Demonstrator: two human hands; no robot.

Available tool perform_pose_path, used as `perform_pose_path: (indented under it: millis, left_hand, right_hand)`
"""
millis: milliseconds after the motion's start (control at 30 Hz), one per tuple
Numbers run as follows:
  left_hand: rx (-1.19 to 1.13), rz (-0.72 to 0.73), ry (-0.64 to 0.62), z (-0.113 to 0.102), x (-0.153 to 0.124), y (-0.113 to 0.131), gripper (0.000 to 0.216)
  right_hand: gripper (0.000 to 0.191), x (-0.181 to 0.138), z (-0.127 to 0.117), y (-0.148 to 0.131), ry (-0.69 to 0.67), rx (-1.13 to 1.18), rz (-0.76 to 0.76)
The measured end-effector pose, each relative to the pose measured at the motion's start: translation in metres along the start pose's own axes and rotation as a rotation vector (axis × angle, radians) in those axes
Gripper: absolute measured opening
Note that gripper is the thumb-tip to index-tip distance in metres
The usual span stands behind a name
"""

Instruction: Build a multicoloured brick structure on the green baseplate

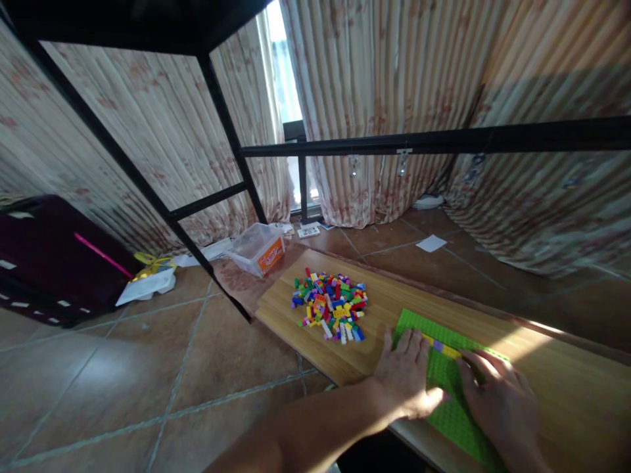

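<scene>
A green studded baseplate (pixel 451 410) lies on a wooden board, with a row of yellow and purple toy bricks (pixel 438 346) along its far part. My left hand (pixel 407 374) rests flat on the plate's left side, its fingers spread and fingertips at the row's left end. At the right end of the row is my right hand (pixel 500 394), fingers apart and slightly bent, touching or close to the last yellow brick. I see nothing gripped in either hand. Left of the plate, a heap of mixed loose bricks (pixel 332 305) is spread on the board.
The wooden board (pixel 557 374) lies low over a tiled floor (pixel 236 368). A clear plastic box (pixel 246 248) with an orange label stands beyond its left end. A black metal frame (pixel 224 112) crosses the view. A dark suitcase (pixel 59 256) stands at left, curtains (pixel 355 79) behind.
</scene>
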State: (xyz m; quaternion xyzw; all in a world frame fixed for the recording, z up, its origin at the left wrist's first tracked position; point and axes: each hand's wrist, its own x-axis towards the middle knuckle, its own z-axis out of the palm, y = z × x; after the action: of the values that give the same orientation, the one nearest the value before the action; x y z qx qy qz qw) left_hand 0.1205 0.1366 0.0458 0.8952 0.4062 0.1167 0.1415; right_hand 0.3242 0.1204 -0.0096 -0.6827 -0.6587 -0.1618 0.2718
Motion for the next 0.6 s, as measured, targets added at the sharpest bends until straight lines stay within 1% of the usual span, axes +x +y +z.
perform_pose_path:
  millis: [233, 300, 367, 433, 467, 567, 600]
  left_hand:
    - [-0.153, -0.007, 0.041, -0.01, -0.002, -0.002, 0.074]
    - [-0.191, -0.025, 0.098, -0.017, -0.007, -0.004, 0.072]
    - [-0.207, -0.059, 0.19, -0.026, -0.013, -0.011, 0.071]
    - [-0.194, -0.135, 0.298, -0.039, -0.02, -0.027, 0.068]
    - [-0.181, -0.201, 0.352, -0.048, -0.023, -0.039, 0.066]
    - [-0.138, -0.448, 0.509, -0.079, -0.031, -0.091, 0.058]
    - [-0.142, -0.555, 0.532, -0.091, -0.034, -0.112, 0.055]
  right_hand:
    - [0.044, -0.001, 0.008, 0.008, -0.001, 0.0, -0.013]
    - [0.045, -0.003, 0.01, 0.01, -0.021, -0.002, -0.001]
    - [0.046, -0.004, 0.009, 0.01, -0.056, -0.007, 0.019]
    - [0.047, -0.004, 0.008, 0.01, -0.089, -0.008, 0.038]
    - [0.047, -0.004, 0.007, 0.009, -0.101, -0.009, 0.046]
    - [0.047, -0.004, 0.003, 0.006, -0.12, -0.022, 0.067]
    - [0.047, -0.004, 0.002, 0.005, -0.127, -0.029, 0.073]
